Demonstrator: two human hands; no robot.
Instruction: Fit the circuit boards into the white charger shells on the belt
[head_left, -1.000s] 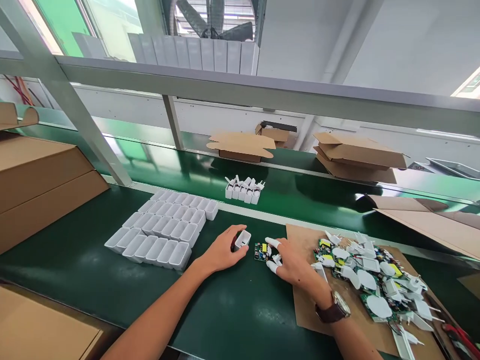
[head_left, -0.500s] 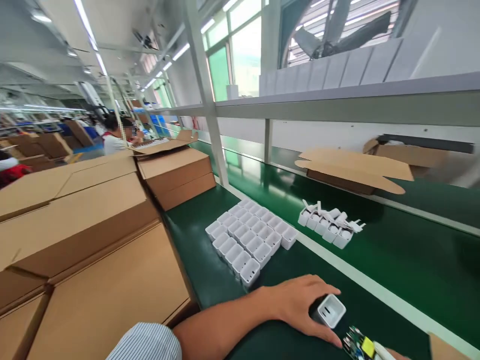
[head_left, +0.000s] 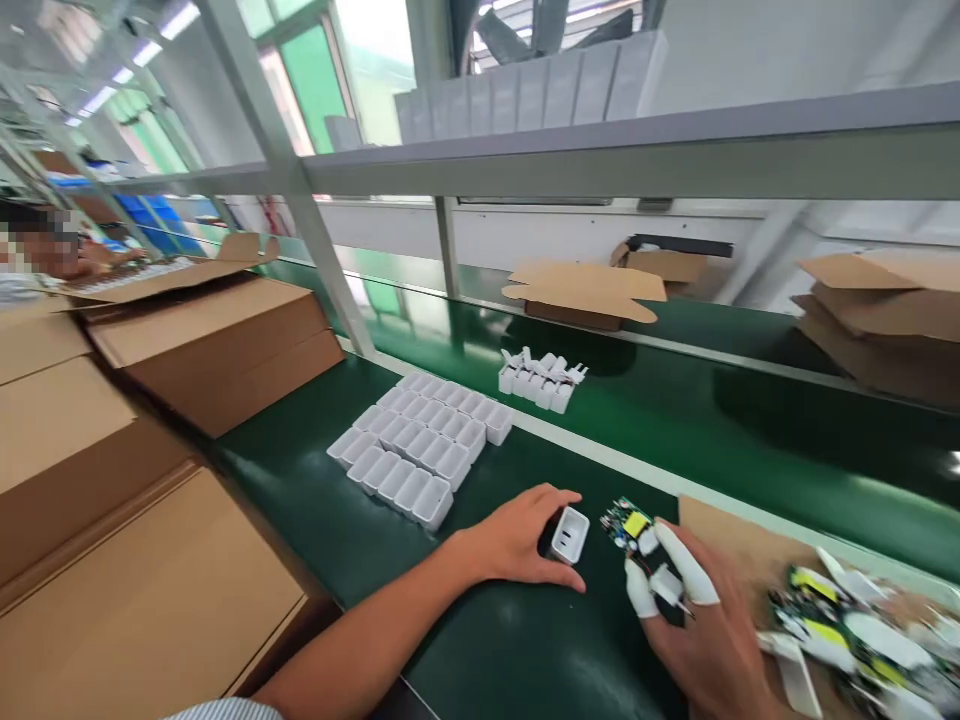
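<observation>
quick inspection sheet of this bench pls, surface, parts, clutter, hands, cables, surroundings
Surface: smooth dark green tabletop, pale strip along its far side
Parts: white rectangular open plastic casing; green circuit board with a yellow component
Clutter: rows of white open plastic casings; blurred pile of green boards and white plastic parts on a brown cardboard sheet
Left hand: fingers around the single casing, firmness unclear
Right hand: white-covered fingers holding the circuit board
Cables: nothing clearly seen
Surroundings: brown cardboard boxes at left, grey metal frame beyond
</observation>
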